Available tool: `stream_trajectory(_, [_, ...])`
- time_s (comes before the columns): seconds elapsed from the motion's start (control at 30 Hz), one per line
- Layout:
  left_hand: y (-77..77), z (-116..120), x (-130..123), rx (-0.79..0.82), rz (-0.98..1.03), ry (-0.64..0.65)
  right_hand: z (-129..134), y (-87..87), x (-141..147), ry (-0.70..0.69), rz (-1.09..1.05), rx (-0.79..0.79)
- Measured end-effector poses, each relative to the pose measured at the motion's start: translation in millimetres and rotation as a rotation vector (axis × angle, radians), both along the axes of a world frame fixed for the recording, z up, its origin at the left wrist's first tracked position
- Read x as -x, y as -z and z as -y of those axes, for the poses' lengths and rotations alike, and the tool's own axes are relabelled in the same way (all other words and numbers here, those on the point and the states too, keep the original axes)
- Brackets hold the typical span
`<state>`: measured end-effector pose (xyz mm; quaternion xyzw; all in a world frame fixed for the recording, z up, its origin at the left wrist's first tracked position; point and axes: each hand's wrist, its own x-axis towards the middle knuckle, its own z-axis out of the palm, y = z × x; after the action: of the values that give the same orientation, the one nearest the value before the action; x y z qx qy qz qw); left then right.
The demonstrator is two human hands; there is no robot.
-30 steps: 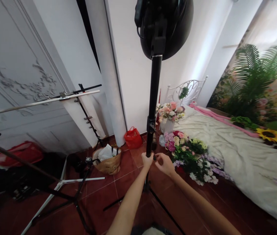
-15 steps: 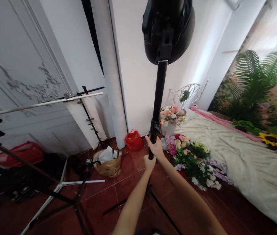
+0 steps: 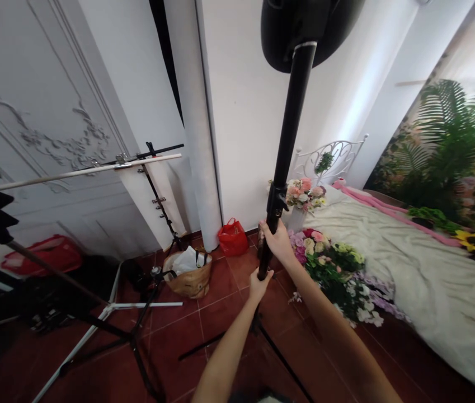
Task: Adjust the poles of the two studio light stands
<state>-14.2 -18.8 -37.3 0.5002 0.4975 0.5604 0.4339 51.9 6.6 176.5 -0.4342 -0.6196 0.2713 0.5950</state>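
Note:
A black light stand (image 3: 291,123) rises in front of me, leaning a little to the right, with a large dark lamp head (image 3: 308,33) at its top, cut off by the upper frame edge. My right hand (image 3: 277,238) wraps round the pole just below its black clamp collar (image 3: 277,200). Lower on the same pole, my left hand (image 3: 260,282) is closed round it. Thin black legs (image 3: 283,358) spread over the floor beneath my hands.
Left are another tripod (image 3: 130,336), a white horizontal pole (image 3: 81,172) and a wicker basket (image 3: 189,280). A red bag (image 3: 233,238) sits by the wall. Artificial flowers (image 3: 325,263) lie beside a bed (image 3: 422,280) on the right.
The lamp head and upper pole have shifted up and right in view, and the pole leans more. My left hand sits slightly lower, a wider gap below my right hand.

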Motion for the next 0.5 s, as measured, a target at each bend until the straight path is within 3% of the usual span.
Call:
stream_trajectory(0.27, [-5.6,-1,-2,-0.012,0.017,-0.038,14,45.3,-1,0.048,0.092,0.110])
stream_trajectory(0.5, [-8.1,0,-1,0.011,0.046,-0.059,10,127.4,-10,-0.095,0.119,0.225])
